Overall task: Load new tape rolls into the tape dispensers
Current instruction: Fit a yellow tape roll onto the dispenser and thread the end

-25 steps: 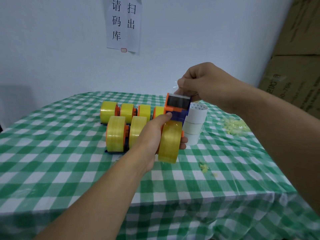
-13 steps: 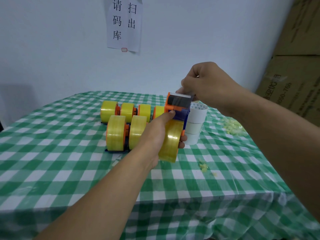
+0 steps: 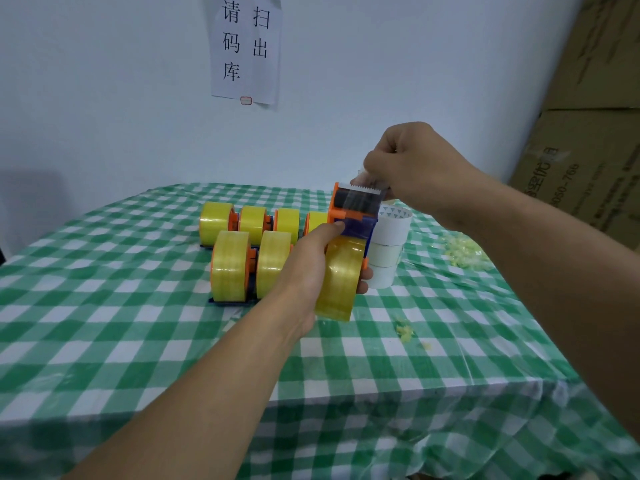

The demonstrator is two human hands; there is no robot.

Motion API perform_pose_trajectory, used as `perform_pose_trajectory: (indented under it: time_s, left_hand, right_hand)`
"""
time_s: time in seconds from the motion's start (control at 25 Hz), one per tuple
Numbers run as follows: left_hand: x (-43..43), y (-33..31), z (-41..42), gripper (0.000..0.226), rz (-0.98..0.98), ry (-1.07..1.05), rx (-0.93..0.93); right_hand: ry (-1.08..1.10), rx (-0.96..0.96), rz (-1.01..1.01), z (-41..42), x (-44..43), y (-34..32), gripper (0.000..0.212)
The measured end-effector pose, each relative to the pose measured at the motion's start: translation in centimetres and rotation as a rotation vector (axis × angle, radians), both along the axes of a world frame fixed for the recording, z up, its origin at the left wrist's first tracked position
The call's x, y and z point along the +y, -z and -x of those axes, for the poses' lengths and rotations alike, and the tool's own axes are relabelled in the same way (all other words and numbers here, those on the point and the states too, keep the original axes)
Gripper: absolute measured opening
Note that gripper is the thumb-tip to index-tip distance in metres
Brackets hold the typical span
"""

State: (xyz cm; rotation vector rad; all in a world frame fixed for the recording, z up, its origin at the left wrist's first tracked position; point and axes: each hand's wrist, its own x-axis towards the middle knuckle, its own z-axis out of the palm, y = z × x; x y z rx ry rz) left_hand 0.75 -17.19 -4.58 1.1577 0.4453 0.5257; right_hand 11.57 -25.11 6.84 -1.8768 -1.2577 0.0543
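The right hand [image 3: 412, 168] has dropped slightly over the last second. A second ago it held the free tape end [image 3: 362, 199] up clear of the toothed blade [image 3: 363, 187]; now its fingers are curled and pinch that end right at the teeth, with film stretched across the dark roller below. The left hand [image 3: 308, 271] stays clamped on the orange and blue dispenser [image 3: 356, 218], thumb on its body and fingers wrapped under the yellow tape roll [image 3: 341, 278], holding it in the air over the middle of the counter [image 3: 138, 341]. The roll sits seated in the frame, so this one looks nearly loaded; what remains is probably tearing or pressing the tape onto the blade, though whether it has already cut is hard to tell here.

Toward the far edge stand the loaded dispensers [image 3: 252, 220], four in a back row and two in front. A stack of white empty cores [image 3: 389, 244] is just beyond the held dispenser, close enough to be knocked when it is set down. Yellowish tape scraps [image 3: 464, 249] lie near the right edge, with a few more crumbs [image 3: 403, 330] nearer the front edge.
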Motion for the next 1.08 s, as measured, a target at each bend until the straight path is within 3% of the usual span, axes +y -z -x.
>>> perform_pose_trajectory:
  time_s: [0.6,0.8,1.08]
  left_hand:
    - [-0.4,-0.3,-0.7,0.048,0.057,-0.035,0.047]
    - [-0.4,0.0,-0.8,0.051,0.028,-0.052,0.058]
    - [-0.6,0.3,-0.9,0.049,0.006,-0.041,0.019]
  right_hand:
    - [-0.017,0.04,-0.045,0.7,-0.4,0.4,0.001]
    - [0.018,0.057,-0.05,-0.6,0.2,0.8,0.02]
    - [0.027,-0.108,0.031,-1.0,0.3,0.3,0.028]
